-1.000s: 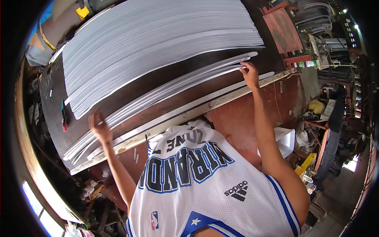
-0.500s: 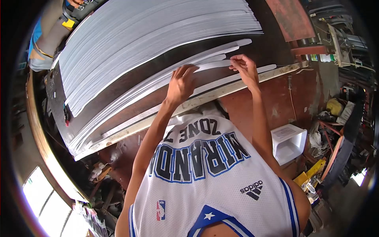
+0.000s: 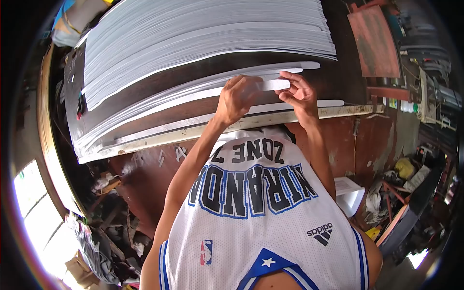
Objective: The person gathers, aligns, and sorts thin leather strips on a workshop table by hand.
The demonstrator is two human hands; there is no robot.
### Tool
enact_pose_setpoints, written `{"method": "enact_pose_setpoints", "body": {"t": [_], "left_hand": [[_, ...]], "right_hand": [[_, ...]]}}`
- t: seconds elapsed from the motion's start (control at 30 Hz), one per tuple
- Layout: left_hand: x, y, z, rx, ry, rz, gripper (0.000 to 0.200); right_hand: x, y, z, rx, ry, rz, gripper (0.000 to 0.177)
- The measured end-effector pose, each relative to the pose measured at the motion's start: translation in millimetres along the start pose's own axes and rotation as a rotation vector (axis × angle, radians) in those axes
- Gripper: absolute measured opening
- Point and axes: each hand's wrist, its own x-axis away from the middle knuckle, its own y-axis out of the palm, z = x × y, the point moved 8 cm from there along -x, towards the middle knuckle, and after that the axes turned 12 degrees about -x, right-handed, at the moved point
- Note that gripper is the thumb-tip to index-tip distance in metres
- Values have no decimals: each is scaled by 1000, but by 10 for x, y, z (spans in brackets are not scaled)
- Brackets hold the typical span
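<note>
A long white slat (image 3: 274, 86) with a rounded end lies in front of me, raised at its right part. My left hand (image 3: 236, 100) is curled over it, its fingertips smeared by motion. My right hand (image 3: 299, 93) has its thumb and fingers around the slat's rounded end. Behind it, a loose group of white slats (image 3: 193, 90) fans out to the left on the dark tabletop (image 3: 159, 77). Nearer my body, a single white slat (image 3: 324, 103) lies along the table's front edge, partly covered by my arms.
A large stack of white slats (image 3: 208, 29) fills the table's far side. The table has a pale, worn front rim (image 3: 193, 131). A reddish panel (image 3: 374, 41) stands at the right, and a white plastic container (image 3: 349, 193) is below. Clutter lines both sides.
The front slat's rounded end has risen and moved free of the others behind it. My right hand has turned and closed around that end. The view has shifted slightly.
</note>
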Motion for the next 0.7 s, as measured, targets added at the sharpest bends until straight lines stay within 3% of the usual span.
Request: {"method": "enact_pose_setpoints", "body": {"t": [0.3,0.47,0.7], "left_hand": [[-41,-255,-64,177,-216,26,34],[-94,-328,-124,182,-185,112,32],[-107,-311,-222,201,-244,19,36]], "right_hand": [[-279,181,41,0,-9,-101,38],[-353,268,-5,25,-28,-110,40],[-318,8,63,38,-17,80,28]]}}
